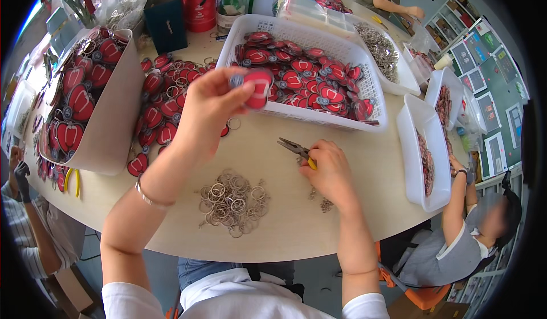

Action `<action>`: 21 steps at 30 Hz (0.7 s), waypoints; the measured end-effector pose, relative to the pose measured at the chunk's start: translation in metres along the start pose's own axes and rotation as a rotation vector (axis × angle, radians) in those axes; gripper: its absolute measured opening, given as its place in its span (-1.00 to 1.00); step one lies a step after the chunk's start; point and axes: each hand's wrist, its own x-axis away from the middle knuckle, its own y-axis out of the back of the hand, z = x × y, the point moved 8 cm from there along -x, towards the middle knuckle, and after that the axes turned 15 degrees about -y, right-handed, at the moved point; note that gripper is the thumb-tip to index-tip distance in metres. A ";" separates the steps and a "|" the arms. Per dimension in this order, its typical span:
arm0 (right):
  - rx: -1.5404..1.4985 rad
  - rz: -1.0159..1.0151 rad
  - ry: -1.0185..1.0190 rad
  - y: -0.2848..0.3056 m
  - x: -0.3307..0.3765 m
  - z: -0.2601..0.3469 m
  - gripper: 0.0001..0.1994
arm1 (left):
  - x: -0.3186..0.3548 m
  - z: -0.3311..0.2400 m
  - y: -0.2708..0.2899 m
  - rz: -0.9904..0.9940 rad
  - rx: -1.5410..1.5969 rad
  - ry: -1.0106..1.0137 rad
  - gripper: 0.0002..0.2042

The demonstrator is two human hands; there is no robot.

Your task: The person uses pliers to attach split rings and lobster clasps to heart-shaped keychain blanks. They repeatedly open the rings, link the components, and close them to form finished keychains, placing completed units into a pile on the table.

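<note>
My left hand pinches a red keychain tag with a small dark round piece at its edge, held up at the near left corner of a white basket. Many like tags fill that basket. In my right hand are pliers with yellow grips, their jaws pointing left over the table. Just under this hand lie small metal bits, partly covered by it. Between my forearms sits a loose heap of metal split rings.
Left stands a beige bin of red tags, beside a loose tag pile. White trays line the right side; another holds metal rings. A red pen cup is at the back. People sit around the table, one at right.
</note>
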 end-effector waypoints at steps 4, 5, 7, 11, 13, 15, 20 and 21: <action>-0.047 0.005 -0.003 0.004 0.001 0.003 -0.88 | 0.057 0.007 0.001 0.009 0.139 0.134 -0.69; -0.104 -0.009 -0.002 0.007 0.001 0.005 -0.88 | 0.069 0.010 0.000 0.046 0.116 0.151 -0.71; -0.246 -0.017 0.058 0.014 0.006 0.018 -0.86 | 0.086 0.018 -0.003 0.146 -0.001 0.179 -0.77; -0.375 -0.072 0.347 0.031 0.027 0.059 -0.79 | 0.096 0.031 -0.018 0.314 -0.118 0.131 -0.88; -0.340 -0.140 0.485 0.036 0.039 0.075 -0.73 | 0.097 0.027 -0.026 0.337 -0.059 0.182 -0.89; -0.304 -0.176 0.539 0.037 0.045 0.081 -0.74 | 0.098 0.027 -0.028 0.357 -0.026 0.219 -0.90; -0.232 -0.327 0.629 0.042 0.056 0.091 -0.75 | 0.103 0.038 -0.022 0.331 0.136 0.388 -0.87; -0.223 -0.374 0.627 0.044 0.058 0.091 -0.75 | 0.104 0.039 -0.021 0.306 0.193 0.421 -0.88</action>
